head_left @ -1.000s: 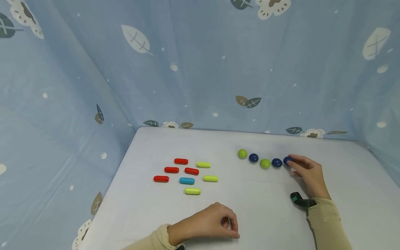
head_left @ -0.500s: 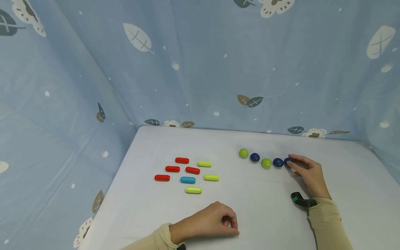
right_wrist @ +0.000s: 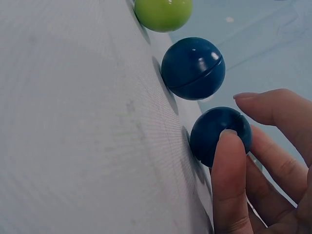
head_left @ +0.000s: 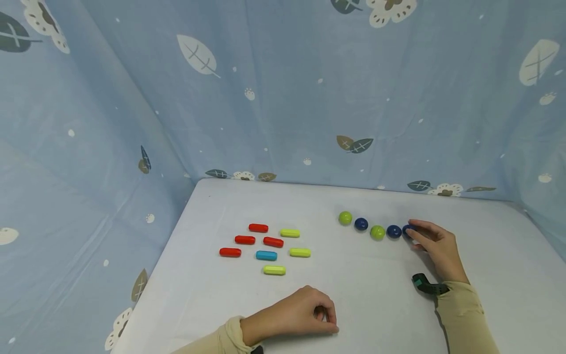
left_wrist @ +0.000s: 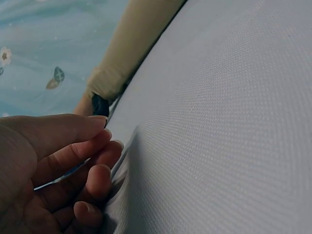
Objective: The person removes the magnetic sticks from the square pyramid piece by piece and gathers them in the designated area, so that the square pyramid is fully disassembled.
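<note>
My right hand (head_left: 439, 250) pinches a dark blue ball (right_wrist: 209, 134) between thumb and fingers at the right end of a row. In the right wrist view the ball sits on the white table surface. Just beside it, a small gap apart, is another blue ball (right_wrist: 193, 68), then a green ball (right_wrist: 163, 12). Further left along the row are a blue ball (head_left: 361, 224) and a green ball (head_left: 345, 218). Near the front, my left hand (head_left: 294, 313) rests on the table with loosely curled fingers, holding nothing.
Left of centre lie several red rods (head_left: 245, 240), a blue rod (head_left: 267, 255) and three yellow-green rods (head_left: 300, 252). A black wrist device (head_left: 429, 285) is on the right wrist. Blue patterned cloth (head_left: 283, 98) hangs behind the white table (head_left: 212, 300) and at its sides.
The head view shifts very slightly. Both hands, the balls and the rods otherwise stay as they were, with the right hand on the same blue ball throughout.
</note>
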Demonstrator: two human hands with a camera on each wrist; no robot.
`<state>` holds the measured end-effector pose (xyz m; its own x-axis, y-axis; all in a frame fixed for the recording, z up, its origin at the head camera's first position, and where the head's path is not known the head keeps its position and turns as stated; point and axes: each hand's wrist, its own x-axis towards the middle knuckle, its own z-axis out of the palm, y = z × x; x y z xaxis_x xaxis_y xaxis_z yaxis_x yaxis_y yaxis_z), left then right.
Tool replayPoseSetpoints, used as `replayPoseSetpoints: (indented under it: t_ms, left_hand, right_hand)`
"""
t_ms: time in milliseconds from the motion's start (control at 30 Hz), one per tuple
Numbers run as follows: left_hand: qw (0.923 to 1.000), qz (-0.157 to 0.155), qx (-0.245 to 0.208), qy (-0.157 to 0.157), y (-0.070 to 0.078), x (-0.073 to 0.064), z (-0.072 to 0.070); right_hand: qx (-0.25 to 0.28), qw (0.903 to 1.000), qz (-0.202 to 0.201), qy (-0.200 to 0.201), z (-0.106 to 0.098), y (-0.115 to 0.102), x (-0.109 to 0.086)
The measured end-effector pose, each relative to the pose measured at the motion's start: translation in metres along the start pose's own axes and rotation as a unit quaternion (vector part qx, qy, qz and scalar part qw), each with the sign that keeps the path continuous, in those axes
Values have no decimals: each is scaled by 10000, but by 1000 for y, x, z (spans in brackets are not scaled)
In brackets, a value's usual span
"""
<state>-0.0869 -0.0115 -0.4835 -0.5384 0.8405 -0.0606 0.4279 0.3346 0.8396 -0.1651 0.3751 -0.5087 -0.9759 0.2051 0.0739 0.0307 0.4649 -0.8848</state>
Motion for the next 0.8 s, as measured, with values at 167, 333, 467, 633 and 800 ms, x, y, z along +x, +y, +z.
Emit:
replayPoseSetpoints:
  t_ms: [167,333,467,633,800]
  left_hand:
    - [10000,-21,-26,-24,-1,0,0]
    - [10000,10,-55,-17,-2,0,0]
    - [10000,43,-71,-8,-3,1,0]
    - [9998,139,-111,30,-4,1,-1]
    - [9987,72,-38,502,-4,-7,-21]
  right_hand:
    - [18,10000,21,-28,0,1,1]
    - [32,10000,-11,-50,0,1,1]
    - [76,10000,-6,-16,0,1,1]
    - [381,9989,17,284,0,1,-1]
    - [76,9955,-237,919,-3,-11,-6]
